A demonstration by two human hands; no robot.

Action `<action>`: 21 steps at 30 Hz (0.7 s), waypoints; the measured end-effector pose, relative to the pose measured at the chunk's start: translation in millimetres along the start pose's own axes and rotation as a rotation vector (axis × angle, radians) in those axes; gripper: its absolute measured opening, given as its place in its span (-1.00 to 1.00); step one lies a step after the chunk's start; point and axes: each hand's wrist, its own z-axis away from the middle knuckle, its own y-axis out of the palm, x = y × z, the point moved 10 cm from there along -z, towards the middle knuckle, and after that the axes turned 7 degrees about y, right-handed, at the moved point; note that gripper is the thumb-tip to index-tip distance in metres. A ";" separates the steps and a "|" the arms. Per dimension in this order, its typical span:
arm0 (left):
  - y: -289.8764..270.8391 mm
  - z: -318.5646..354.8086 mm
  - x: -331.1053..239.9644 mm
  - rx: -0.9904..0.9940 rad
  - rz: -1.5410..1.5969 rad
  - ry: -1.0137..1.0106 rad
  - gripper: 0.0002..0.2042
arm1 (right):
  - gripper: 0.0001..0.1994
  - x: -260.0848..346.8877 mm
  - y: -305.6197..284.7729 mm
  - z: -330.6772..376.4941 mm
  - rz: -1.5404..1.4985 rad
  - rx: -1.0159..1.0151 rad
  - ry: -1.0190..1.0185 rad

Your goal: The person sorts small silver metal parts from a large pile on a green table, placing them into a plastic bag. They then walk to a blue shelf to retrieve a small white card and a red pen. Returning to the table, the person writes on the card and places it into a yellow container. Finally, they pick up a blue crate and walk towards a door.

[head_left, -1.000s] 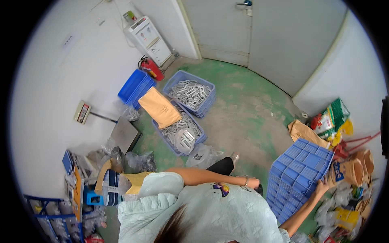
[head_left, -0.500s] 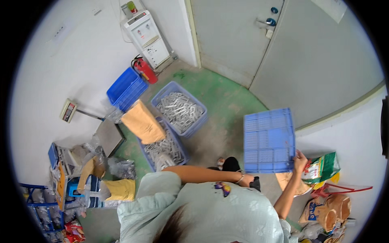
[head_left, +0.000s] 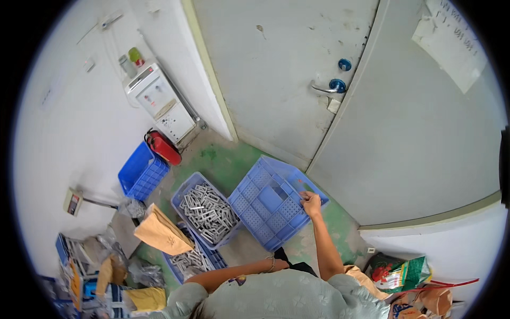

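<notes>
An empty blue plastic crate (head_left: 265,207) sits tilted on the green floor in front of a grey door. My right hand (head_left: 311,202) grips its far right rim. My left forearm reaches across below it, and my left hand (head_left: 277,260) ends near the crate's near corner. Its fingers are mostly hidden, so I cannot see whether it holds anything. Just left of the empty crate stands another blue crate full of small metal parts (head_left: 207,212).
A brown paper bag (head_left: 162,231) lies on a further crate of parts (head_left: 194,260). A blue crate (head_left: 141,173), a red fire extinguisher (head_left: 163,147) and a white water dispenser (head_left: 159,101) line the left wall. Colourful bags (head_left: 398,274) lie at right. The door handle (head_left: 329,87) is ahead.
The empty blue crate came off the stack at my right, swung up and leftward, and is now down on the floor beside the crate of metal parts.
</notes>
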 end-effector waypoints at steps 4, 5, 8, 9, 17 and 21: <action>-182.4 83.7 -54.0 -0.190 0.435 0.117 -0.68 | -0.65 8.1 32.4 -51.0 0.000 0.060 0.068; -249.3 100.3 -61.7 -0.418 0.299 0.177 -0.69 | -0.67 6.1 34.3 -62.8 0.006 0.040 0.064; -408.7 142.7 -87.7 -0.925 -0.112 0.144 -0.67 | -0.67 21.4 34.2 -85.4 -0.021 -0.030 0.041; -447.9 144.9 -110.8 -1.034 -0.230 0.247 -0.65 | -0.67 23.1 35.9 -93.3 -0.027 -0.047 0.048; -623.4 57.9 -151.1 -1.357 -1.243 0.468 -0.70 | -0.69 57.5 48.5 -136.3 -0.015 -0.159 0.132; -651.3 35.5 -131.2 -1.315 -1.178 0.582 -0.78 | -0.71 69.0 54.7 -152.4 -0.001 -0.211 0.144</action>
